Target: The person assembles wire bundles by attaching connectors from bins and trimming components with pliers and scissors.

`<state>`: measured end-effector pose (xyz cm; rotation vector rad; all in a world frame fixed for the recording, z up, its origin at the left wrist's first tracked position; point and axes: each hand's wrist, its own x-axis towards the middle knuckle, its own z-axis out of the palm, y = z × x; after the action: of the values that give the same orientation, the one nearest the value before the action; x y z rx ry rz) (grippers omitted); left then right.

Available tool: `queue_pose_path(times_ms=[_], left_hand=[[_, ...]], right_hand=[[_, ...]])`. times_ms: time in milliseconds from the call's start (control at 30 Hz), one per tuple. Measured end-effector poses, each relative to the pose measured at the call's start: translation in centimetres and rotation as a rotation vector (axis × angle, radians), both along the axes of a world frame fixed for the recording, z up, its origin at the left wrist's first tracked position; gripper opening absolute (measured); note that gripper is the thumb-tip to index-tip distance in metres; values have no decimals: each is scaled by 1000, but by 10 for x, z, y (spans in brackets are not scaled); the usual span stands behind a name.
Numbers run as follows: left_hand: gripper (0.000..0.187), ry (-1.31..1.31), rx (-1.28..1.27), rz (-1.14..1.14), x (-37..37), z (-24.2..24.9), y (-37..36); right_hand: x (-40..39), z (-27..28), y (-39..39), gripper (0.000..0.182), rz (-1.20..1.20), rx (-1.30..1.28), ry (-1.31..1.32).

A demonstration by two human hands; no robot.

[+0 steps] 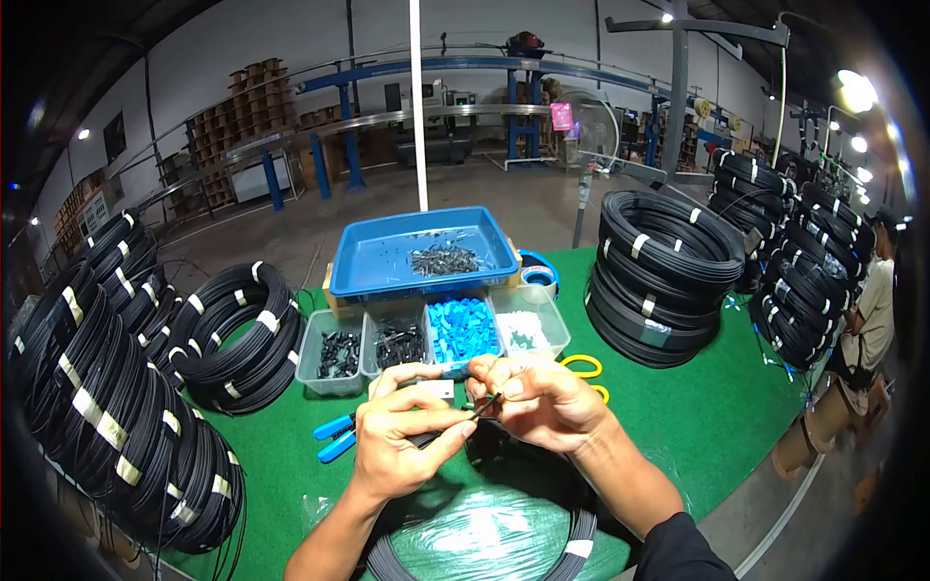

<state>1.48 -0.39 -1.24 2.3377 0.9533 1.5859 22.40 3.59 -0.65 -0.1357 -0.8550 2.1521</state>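
Note:
My left hand (412,431) is closed, pinching a thin black cable (481,407) between thumb and fingers. My right hand (547,402) is closed as well, its thumb and forefinger meeting at the cable's tip; any small part there is hidden by the fingers. Below both hands lies a coil of black cable (581,528) with white tape and clear plastic wrap. A blue-handled hand tool (336,439) rests left of my left hand, its head mostly hidden. Yellow scissor-like handles (583,365) show behind my right hand.
Clear bins hold black parts (339,353), blue connectors (463,329) and white pieces (523,331). Behind them sits a blue tray (354,281) with black scraps. Stacked cable coils (664,290) flank the green table (717,407) on both sides. Another person (872,300) is at far right.

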Motion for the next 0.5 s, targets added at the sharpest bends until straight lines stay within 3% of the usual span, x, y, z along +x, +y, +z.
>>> queue_pose_path(times_ms=[67,167,233,333,500], left_hand=[[14,-5,2,-2,0,-1,2],[13,-25,-4,-17,-1,1,1],[12,-34,-2,-34,1,2,1],[11,-61,-12,-57,2,1,0],[12,-117,-65,-26,-6,-6,8]], right_hand=[[2,0,0,13,-78,82,-47],[3,8,-5,6,-485,604,-492],[3,15,-11,6,-366,451,-394],[1,11,-8,6,-369,494,-316],[5,14,-5,5,-549,555,-395]])
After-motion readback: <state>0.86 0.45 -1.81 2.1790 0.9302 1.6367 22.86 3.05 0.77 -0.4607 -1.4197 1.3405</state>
